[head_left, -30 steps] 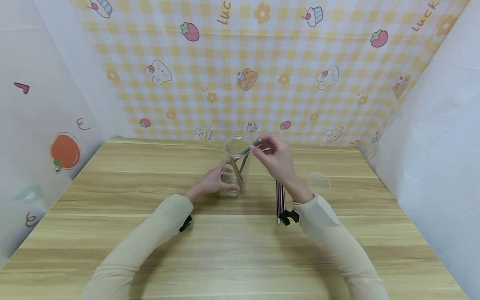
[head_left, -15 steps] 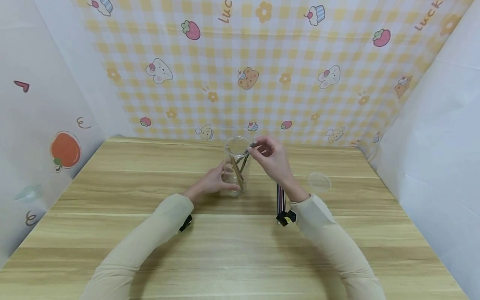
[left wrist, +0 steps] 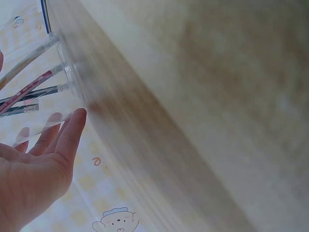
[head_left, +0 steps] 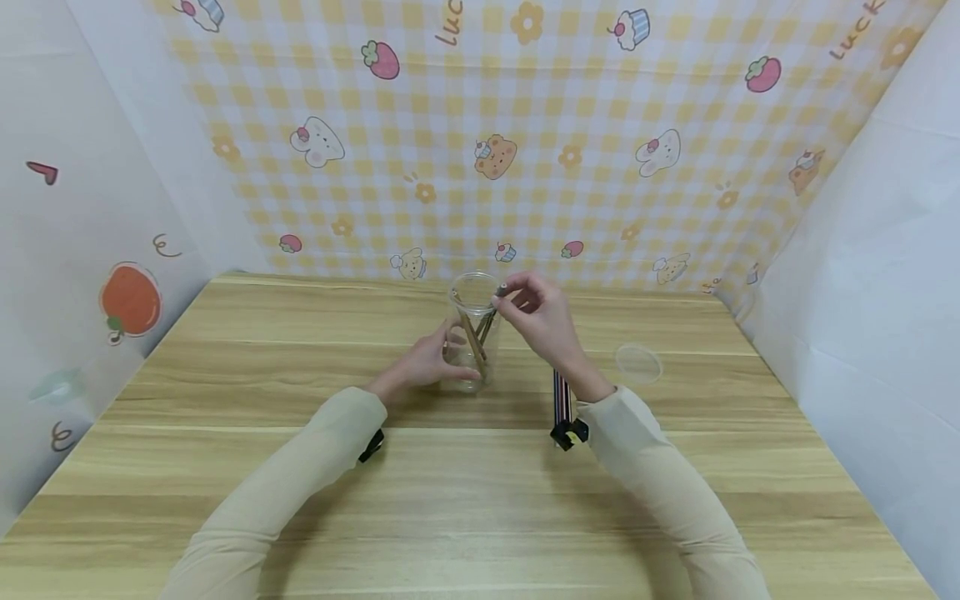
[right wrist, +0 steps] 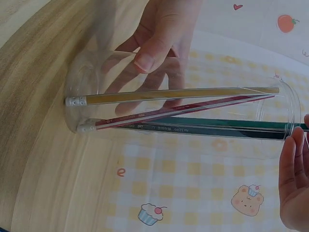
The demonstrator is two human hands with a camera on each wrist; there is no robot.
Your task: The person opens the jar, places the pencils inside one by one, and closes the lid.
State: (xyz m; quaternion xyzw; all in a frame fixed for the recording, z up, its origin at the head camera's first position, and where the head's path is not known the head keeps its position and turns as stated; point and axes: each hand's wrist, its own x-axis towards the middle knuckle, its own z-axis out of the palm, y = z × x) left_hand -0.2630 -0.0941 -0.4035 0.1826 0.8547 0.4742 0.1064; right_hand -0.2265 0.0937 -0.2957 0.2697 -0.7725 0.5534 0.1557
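Observation:
A clear plastic jar (right wrist: pixel 207 76) stands upright on the table, its mouth uncovered. My left hand (head_left: pixel 427 362) holds it low on its left side, thumb in front and fingers behind. Inside lean a yellow pencil (right wrist: pixel 183 94), a red pencil (right wrist: pixel 203 105) and a dark pencil (right wrist: pixel 212 132), eraser ends down. At the rim's right side, my right hand (head_left: pixel 543 321) pinches the top end of a green pencil (right wrist: pixel 231 123). Most of that pencil is within the jar; in the left wrist view its eraser end (left wrist: pixel 32 108) sits above the jar's bottom.
Several striped pencils (head_left: pixel 562 398) lie side by side on the table under my right wrist, partly covered by the black wrist camera (head_left: pixel 568 434). A round clear lid (head_left: pixel 639 363) lies to their right. A patterned cloth wall (head_left: pixel 420 167) rises behind the table.
My right hand has moved slightly left, bringing the green pencil further down into the jar and more upright. The left hand and the jar have stayed in place.

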